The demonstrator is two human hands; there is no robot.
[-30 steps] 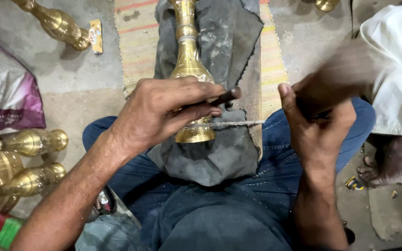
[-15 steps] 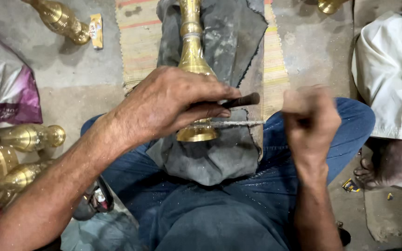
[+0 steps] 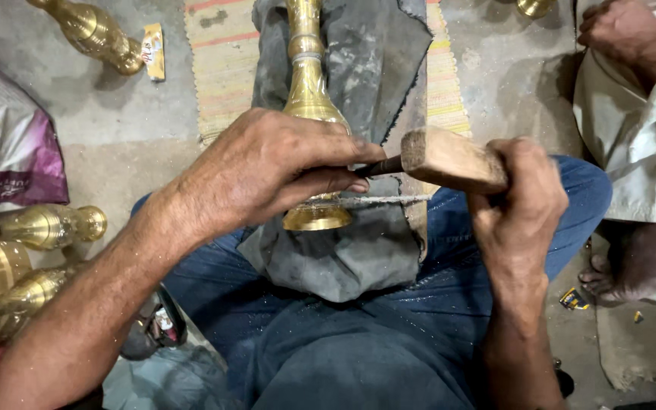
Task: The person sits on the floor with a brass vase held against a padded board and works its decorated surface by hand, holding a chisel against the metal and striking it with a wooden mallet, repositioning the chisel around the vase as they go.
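The left hand (image 3: 267, 171) is clamped on a thin dark metal chisel (image 3: 377, 167) against the tall fluted brass vase (image 3: 309, 91). The right hand (image 3: 521, 201) is clamped on a blunt wooden mallet (image 3: 446, 158), which touches the chisel's end.

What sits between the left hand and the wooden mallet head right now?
In the head view, a thin dark chisel bridges that gap: it sticks out of the left hand, and its end meets the wooden mallet held in the right hand.
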